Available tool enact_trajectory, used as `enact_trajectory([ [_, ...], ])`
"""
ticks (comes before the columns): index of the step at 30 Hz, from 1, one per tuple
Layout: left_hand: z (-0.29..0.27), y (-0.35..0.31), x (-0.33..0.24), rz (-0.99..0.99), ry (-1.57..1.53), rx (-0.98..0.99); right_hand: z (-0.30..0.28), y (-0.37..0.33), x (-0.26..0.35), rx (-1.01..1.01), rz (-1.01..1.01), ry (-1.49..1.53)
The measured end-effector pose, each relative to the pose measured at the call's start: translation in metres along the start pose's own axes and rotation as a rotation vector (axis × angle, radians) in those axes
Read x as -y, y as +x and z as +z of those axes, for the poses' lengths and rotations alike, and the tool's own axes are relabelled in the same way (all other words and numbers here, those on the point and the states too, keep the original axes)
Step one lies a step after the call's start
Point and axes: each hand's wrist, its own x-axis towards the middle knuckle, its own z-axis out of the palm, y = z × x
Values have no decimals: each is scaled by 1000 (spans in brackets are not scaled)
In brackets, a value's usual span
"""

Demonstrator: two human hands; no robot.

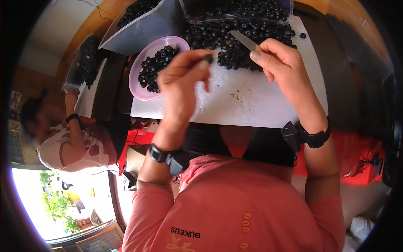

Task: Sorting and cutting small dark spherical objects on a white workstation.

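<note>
My left hand (179, 84) is raised over the white board's left part, partly in front of the pink plate, slightly blurred. Between its fingertips it pinches a small black round piece (208, 58). My right hand (280, 63) grips a short knife (244, 40), thumb along it, its blade pointing up and left over the pile. Its handle is hidden in the fist. Beneath and beyond the knife lies a heap of small black round pieces (233, 59), some with a hollow in them. More such pieces (156, 69) lie in the pink plate (137, 90).
Beyond the board (273, 109), a clear bin (197, 20) of black pieces and a grey-white bin (136, 37) stand. One piece (302, 35) lies apart at right. At left a person (77, 145) works at another table. Red cloth (357, 166) hangs at right.
</note>
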Motion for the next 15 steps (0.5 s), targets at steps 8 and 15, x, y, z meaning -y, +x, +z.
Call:
enact_trajectory([
  [8, -76, 30, -17, 452, 1119, -155, -4, 1, -4, -70, -76, 14],
  [15, -8, 22, 7, 570, 1077, 186, -7, 1, -2, -91, -73, -29],
])
